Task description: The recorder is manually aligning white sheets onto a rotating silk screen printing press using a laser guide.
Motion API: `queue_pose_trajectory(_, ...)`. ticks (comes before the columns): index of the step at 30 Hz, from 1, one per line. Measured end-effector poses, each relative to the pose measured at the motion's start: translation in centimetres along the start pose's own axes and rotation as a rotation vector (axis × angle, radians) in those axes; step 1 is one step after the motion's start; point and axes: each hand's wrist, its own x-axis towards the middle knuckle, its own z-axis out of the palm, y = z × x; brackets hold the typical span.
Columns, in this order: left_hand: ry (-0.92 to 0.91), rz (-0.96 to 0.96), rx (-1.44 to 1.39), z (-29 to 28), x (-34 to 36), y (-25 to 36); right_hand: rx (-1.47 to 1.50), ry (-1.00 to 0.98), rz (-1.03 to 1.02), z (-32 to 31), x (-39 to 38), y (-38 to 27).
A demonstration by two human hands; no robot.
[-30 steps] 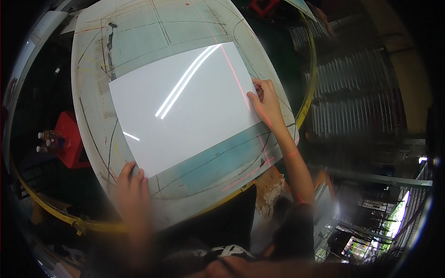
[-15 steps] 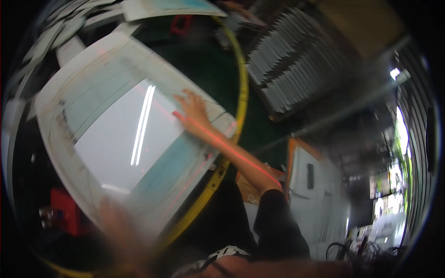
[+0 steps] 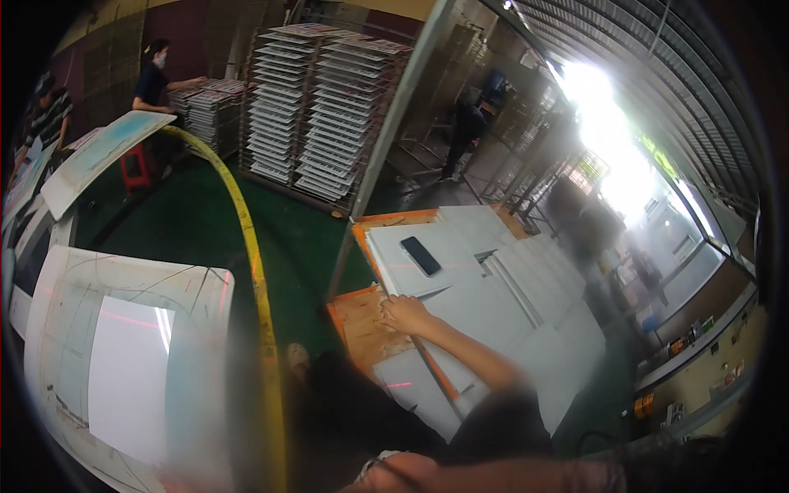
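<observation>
My right hand (image 3: 403,315) is at the near-left edge of a pile of white sheets (image 3: 526,287), fingers curled over the edge of a sheet. A dark gap shows beside that edge. At the bottom rim, my left hand (image 3: 182,480) is only a blurred patch below the platen, its fingers unreadable. On the pale, stained platen (image 3: 209,283) to my left lies a smooth white sheet (image 3: 127,378), crossed by a red laser line and reflecting lamps. A dark phone (image 3: 421,255) rests on the pile.
A yellow curved rail (image 3: 259,287) runs between platen and pile. The pile sits on an orange-edged wooden board (image 3: 362,324). Beyond are another platen (image 3: 107,160), a red stool (image 3: 137,167), racks of sheets (image 3: 312,115), a metal post (image 3: 394,123) and several people, including one in a mask (image 3: 152,78).
My view has swung right. My right hand has left the sheet on the platen and moved right to the white pile. My left hand has dropped almost out of the picture.
</observation>
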Motion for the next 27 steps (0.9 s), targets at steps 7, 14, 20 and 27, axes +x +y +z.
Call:
queue_pose_trajectory(7, 0.032, 0.162, -0.099, 1.1, 0.1, 3.7, 0.192, 0.008, 0.04, 1.6, -3.5, 3.1)
queue_pose_trajectory(14, 0.356, 0.544, -0.146, 1.1, -0.9, 5.1, 0.208, 0.089, -0.018, 1.1, -4.2, 3.7)
queue_pose_trajectory(20, -0.012, 0.291, -0.099, -2.1, -2.2, 8.5, 0.214, 0.243, -0.046, 0.7, -4.3, 3.5)
queue_pose_trajectory(27, 0.012, 0.398, -0.239, -1.9, -2.1, 10.0, 0.249, 0.663, -0.097, -0.1, -3.9, 4.6)
